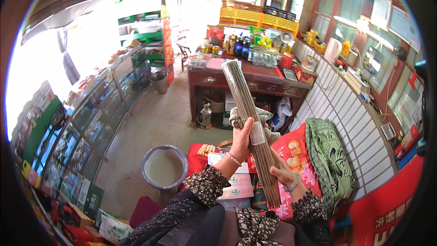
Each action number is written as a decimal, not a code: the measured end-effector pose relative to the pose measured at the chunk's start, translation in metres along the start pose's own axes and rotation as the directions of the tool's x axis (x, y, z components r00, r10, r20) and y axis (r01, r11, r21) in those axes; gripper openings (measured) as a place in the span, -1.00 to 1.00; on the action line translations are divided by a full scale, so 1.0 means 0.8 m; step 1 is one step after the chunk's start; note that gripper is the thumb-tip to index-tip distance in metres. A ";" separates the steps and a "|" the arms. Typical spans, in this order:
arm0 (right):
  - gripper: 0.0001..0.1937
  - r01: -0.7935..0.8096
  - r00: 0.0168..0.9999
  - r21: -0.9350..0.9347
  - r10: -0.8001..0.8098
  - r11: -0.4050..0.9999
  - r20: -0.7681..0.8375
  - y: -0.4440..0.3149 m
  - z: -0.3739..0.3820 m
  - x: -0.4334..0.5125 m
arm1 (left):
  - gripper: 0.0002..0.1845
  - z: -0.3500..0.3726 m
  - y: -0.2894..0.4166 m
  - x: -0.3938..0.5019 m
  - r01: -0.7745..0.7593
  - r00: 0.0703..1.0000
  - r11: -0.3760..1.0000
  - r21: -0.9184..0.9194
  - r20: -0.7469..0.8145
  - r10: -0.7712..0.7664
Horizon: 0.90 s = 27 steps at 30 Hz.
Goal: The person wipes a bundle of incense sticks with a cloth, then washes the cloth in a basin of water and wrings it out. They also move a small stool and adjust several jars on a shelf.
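Observation:
A long bundle of thin brown sticks (240,95), possibly incense, is tilted in front of me in clear plastic wrap with a white label (257,133). My left hand (243,140) grips it around the middle, thumb lying near the label. Lower down, my right hand (284,172) holds the bundle from its right side. A grey cloth (235,119) shows behind the bundle by my left fingers; whether a hand holds it is hidden. Beneath my arms lie stacked white boxes (239,191) and a red floral cushion (293,143).
A round tub (164,167) stands on the floor at left, near a glass display case (99,116). Ahead is a wooden desk (201,71) bearing bottles and packages, with a metal flask (205,116) below. A green patterned cloth (329,160) lies against the tiled wall (344,126).

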State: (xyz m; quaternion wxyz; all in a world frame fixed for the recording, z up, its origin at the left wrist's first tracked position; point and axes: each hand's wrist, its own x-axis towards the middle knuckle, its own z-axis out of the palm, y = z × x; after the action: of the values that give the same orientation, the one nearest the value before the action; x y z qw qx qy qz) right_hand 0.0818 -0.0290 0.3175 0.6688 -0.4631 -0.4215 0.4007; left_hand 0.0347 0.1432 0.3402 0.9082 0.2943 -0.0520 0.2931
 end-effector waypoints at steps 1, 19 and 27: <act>-0.24 -0.066 0.997 -0.020 0.067 0.998 0.031 -0.003 0.003 0.011 | -0.56 -0.001 0.005 -0.003 -0.043 0.999 0.998 0.051 -0.019 0.044; -0.47 0.128 0.989 -0.334 -0.145 0.934 -0.027 0.018 0.039 0.028 | -0.52 0.023 0.096 -0.001 -0.524 0.655 -0.082 0.848 0.463 0.597; -0.31 0.011 0.998 -0.364 -0.032 0.931 -0.052 0.007 0.030 0.011 | -0.46 0.030 0.039 -0.033 -0.492 0.593 -0.146 0.858 0.453 0.666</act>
State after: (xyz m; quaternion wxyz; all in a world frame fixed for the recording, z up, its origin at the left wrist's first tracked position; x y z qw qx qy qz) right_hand 0.0610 -0.0129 0.3192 0.5876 -0.5853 -0.4743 0.2952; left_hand -0.0030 0.1367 0.3687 0.2829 0.7030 0.0790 0.6477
